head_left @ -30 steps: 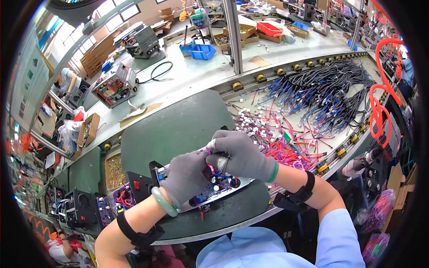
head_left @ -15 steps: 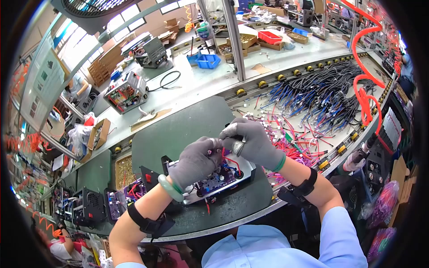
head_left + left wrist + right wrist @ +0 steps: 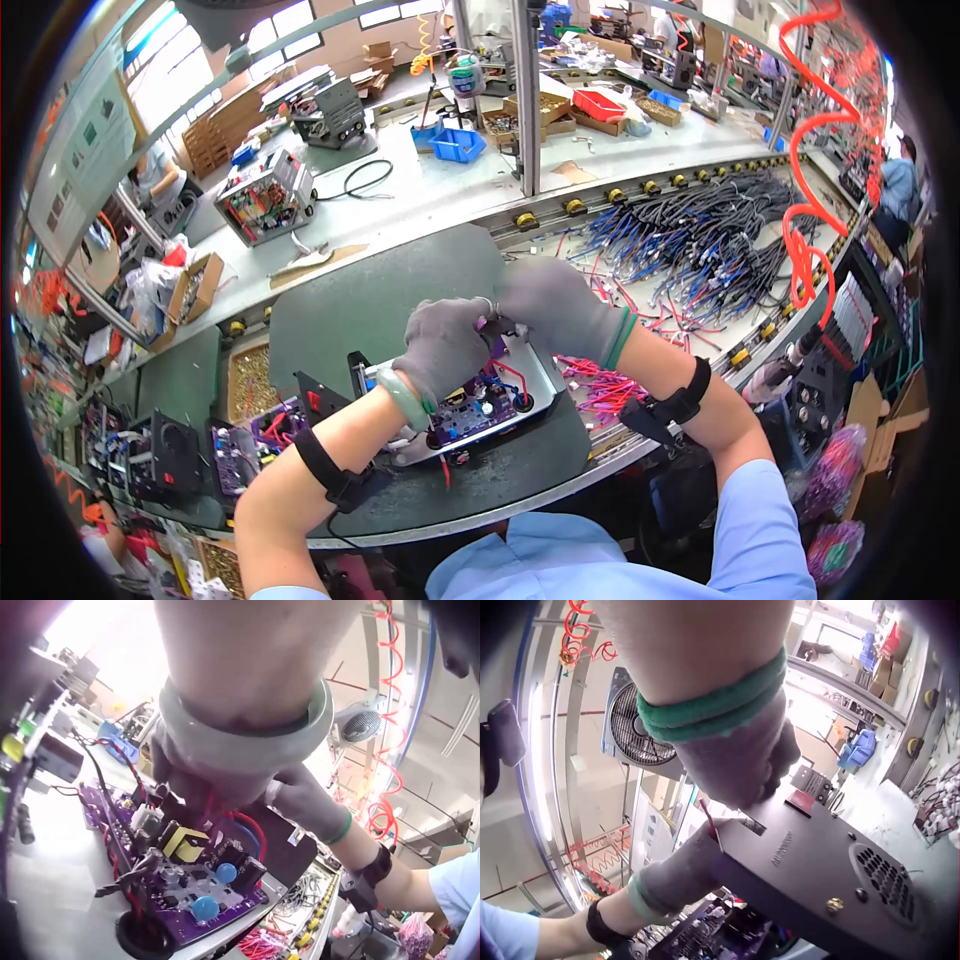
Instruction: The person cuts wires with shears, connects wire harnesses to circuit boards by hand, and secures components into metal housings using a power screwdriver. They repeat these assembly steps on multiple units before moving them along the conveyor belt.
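Both hands wear grey gloves and meet over an open metal chassis [image 3: 543, 372] holding a purple circuit board [image 3: 463, 424]. My left hand [image 3: 445, 345] has curled fingers and pinches thin red wire [image 3: 708, 815], whose end pokes up beside a black panel [image 3: 780, 859] in the right wrist view. A thicker red wire [image 3: 520, 375] loops up from the board below the hands. Against the left fingertips, my right hand [image 3: 565, 305] is motion-blurred; its fingertips are hidden behind the panel edge in the right wrist view, so I cannot tell what they grip.
Beyond the hands lies a green mat [image 3: 390, 280]. Cut red and purple wires [image 3: 605, 390] and a heap of black-and-blue cables [image 3: 690, 230] lie to the right. More open units [image 3: 160, 450] stand at left. A coiled red hose [image 3: 800, 260] hangs at right.
The right hand has become blurred and shifted slightly away from the body, near the left fingertips. The left hand keeps its curled grip over the chassis. The head view has shifted a little.
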`<move>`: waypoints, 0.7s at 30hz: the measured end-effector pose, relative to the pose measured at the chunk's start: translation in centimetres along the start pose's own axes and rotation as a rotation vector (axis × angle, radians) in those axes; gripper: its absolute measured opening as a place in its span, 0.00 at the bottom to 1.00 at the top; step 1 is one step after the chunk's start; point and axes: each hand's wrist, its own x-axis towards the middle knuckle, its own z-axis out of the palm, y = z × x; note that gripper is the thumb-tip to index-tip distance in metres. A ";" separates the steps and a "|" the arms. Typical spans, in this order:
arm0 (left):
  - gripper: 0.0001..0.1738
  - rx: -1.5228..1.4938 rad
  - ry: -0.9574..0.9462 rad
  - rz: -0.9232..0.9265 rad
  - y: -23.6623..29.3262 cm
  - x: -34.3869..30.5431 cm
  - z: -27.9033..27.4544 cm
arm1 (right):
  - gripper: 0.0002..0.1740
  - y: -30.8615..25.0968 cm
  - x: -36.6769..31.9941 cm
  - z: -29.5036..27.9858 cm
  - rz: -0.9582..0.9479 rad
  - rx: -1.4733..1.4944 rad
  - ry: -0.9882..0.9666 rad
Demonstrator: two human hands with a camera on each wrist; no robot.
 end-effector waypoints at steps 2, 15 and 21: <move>0.08 -0.007 -0.109 -0.116 0.1 0.1 -0.2 | 0.06 -0.1 -0.3 -0.1 0.008 0.094 -0.062; 0.10 -0.037 -0.213 -0.108 -0.8 0.1 0.9 | 0.21 -2.7 -3.2 0.8 0.686 0.765 -0.100; 0.11 -0.022 -0.189 -0.044 -1.6 -0.2 1.4 | 0.24 -2.3 -3.3 1.1 0.625 0.758 -0.089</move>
